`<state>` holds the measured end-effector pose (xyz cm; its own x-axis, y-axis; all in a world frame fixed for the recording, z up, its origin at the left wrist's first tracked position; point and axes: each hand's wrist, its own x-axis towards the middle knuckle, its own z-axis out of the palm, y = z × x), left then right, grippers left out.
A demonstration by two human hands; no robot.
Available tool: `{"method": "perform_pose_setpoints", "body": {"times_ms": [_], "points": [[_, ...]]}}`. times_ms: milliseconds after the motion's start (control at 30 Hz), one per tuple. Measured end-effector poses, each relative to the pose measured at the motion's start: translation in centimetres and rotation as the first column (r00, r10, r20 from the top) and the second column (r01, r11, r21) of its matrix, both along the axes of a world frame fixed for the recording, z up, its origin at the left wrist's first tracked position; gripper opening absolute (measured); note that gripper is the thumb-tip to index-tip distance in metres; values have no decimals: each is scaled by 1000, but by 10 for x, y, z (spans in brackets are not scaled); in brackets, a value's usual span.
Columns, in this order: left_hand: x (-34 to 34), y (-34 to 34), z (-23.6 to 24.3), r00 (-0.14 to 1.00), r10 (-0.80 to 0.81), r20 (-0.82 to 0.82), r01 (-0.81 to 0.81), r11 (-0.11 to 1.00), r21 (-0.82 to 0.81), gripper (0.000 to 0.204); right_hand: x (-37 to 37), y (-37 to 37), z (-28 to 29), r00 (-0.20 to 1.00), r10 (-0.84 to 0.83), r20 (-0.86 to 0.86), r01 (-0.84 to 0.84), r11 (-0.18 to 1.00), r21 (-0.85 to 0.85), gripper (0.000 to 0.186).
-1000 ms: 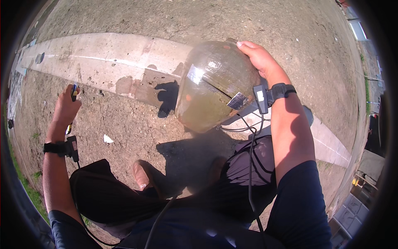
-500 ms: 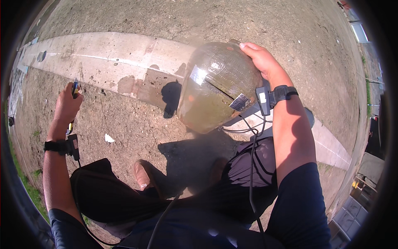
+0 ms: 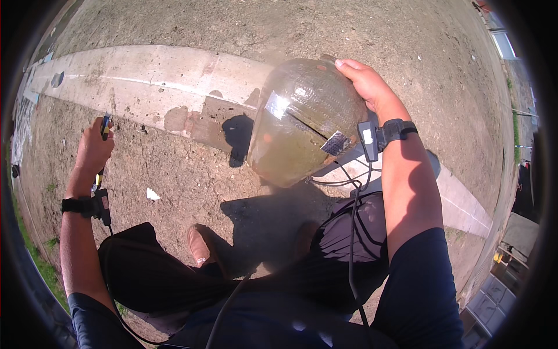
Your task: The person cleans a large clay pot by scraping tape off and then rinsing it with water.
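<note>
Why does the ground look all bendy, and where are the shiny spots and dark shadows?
In the head view, the fisheye lens curves the pale concrete strip and leaves black corners; in the head view, bright glare gleams on the glossy rounded object; in the head view, a big dark shadow lies below it.

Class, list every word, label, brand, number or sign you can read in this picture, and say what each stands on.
No text is readable.
Rounded container: speckled patch, marks too small to read.
Right wrist device: pale label, too blurred.
Left wrist device: small label, too blurred.
Left shoe: pale mark, too small.
</note>
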<state>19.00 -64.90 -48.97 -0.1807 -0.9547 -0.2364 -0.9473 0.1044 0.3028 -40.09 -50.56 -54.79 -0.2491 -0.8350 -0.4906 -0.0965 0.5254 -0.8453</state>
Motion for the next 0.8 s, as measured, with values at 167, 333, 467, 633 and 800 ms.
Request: {"method": "perform_pose_setpoints", "body": {"times_ms": [167, 333, 467, 633, 800], "points": [[-8, 2, 4, 1000, -5, -27, 5, 1000, 28, 26, 0, 1, 1, 1000, -1, 3, 1, 1000, 9, 46], [-7, 2, 7, 1000, 9, -16, -8, 999, 47, 27, 2, 0, 5, 1000, -5, 1, 5, 1000, 15, 40], [-6, 2, 6, 998, 14, -53, -11, 998, 70, 27, 2, 0, 4, 1000, -2, 11, 2, 1000, 18, 39], [-16, 5, 12, 1000, 24, -14, -23, 998, 65, 28, 0, 0, 0, 1000, -4, 13, 4, 1000, 5, 44], [-17, 6, 12, 1000, 10, 5, -10, 998, 64, 27, 0, 1, 0, 1000, -6, 8, 6, 1000, 0, 45]]}}
